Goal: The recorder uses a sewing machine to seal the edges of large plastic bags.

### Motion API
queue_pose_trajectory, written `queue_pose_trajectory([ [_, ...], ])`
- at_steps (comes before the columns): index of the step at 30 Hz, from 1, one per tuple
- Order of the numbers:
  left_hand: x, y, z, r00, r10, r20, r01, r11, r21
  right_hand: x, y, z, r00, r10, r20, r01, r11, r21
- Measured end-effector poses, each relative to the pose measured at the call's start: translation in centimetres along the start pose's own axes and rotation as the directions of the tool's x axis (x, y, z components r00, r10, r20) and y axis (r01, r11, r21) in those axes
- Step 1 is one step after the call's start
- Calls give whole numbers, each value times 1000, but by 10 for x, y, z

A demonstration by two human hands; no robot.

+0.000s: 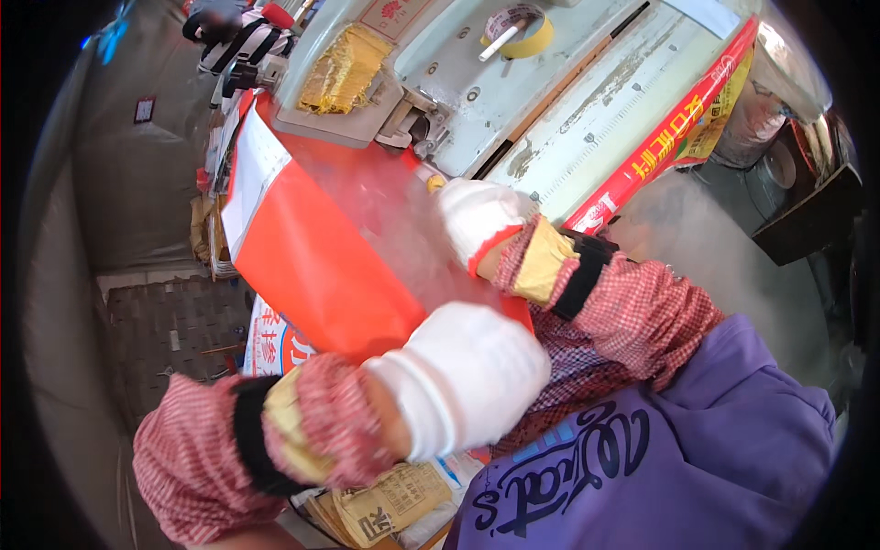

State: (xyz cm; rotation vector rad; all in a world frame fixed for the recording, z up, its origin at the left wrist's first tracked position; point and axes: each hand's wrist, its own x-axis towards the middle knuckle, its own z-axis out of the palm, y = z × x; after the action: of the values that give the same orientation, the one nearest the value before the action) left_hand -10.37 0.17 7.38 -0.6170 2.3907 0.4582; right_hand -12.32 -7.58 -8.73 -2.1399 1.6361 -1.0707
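A red sheet [321,247] with a white end is spread between two gloved hands at the near edge of a worn, pale table [587,119]. The left hand [467,371] is curled over the sheet's near edge; its fingers are hidden, so how firmly anything is gripped cannot be told. The right hand [481,220] is loosely bunched by the table's edge, its fingertips blurred and its hold unclear. A snag or tear could be caused by the metal fitting [412,124], beside which the sheet's far part lies. A slip might be brought on by smooth fabric gloves, and the right sleeve [632,312] could be caught if the fitting were approached.
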Motion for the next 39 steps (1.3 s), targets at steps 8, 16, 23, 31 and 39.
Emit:
queue_pose_trajectory([
  [8,15,-115,33,938,-249,-239,295,938,181,45,11,-11,898,-15,440,-122,952,282],
  [16,-18,-230,40,642,-634,-430,715,698,38,31,-15,-3,956,-147,254,-2,861,509],
  [23,-209,-103,-26,833,-432,-346,283,870,-404,71,-48,9,776,-417,474,497,866,-53],
  [31,-284,-124,48,-296,-433,-852,256,823,-507,37,-127,-16,819,-571,50,415,651,635],
  [39,-277,-184,196,-348,-806,-478,703,112,-702,39,-64,-111,998,18,63,-65,273,960],
])
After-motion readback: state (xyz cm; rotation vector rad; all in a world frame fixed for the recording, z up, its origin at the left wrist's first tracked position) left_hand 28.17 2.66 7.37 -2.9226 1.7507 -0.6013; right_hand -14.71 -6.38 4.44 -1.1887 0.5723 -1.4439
